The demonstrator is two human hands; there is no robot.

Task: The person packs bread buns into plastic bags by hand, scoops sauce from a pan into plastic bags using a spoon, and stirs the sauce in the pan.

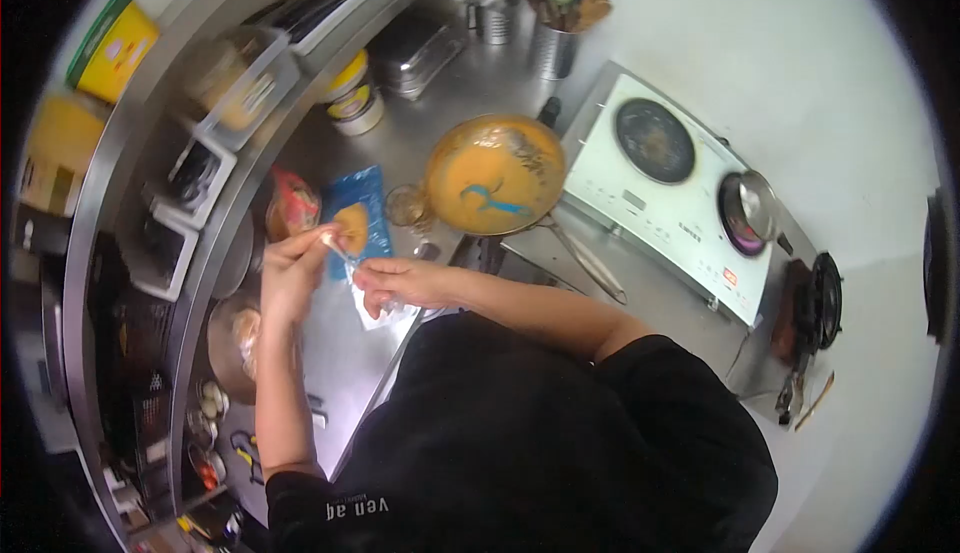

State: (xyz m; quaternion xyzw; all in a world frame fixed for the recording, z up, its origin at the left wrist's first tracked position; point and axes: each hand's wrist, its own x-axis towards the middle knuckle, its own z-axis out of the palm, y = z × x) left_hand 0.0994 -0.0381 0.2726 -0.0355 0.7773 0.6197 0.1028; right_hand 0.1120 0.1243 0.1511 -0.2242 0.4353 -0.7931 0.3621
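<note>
My left hand [290, 265] is raised over the metal counter, its fingers pinched on one end of a thin, clear plastic piece [347, 255], which looks like a twisted bag. Close beside it, my right hand [398, 281] is closed on the other end of the same plastic. Its exact kind is too small and blurred to tell. Beneath and beyond the hands lies a blue packet [362, 198] with an orange patch. A white sheet or wrapper [375, 310] shows under my right hand. A red-and-white packet [293, 203] lies past my left hand.
Ahead stands a wide pan [470, 168] of orange sauce with a blue utensil in it, beside a small glass jar [405, 205]. A white double hob [690, 178] is at right, with a small pot [757, 205]. Metal shelves [225, 118] curve along the left.
</note>
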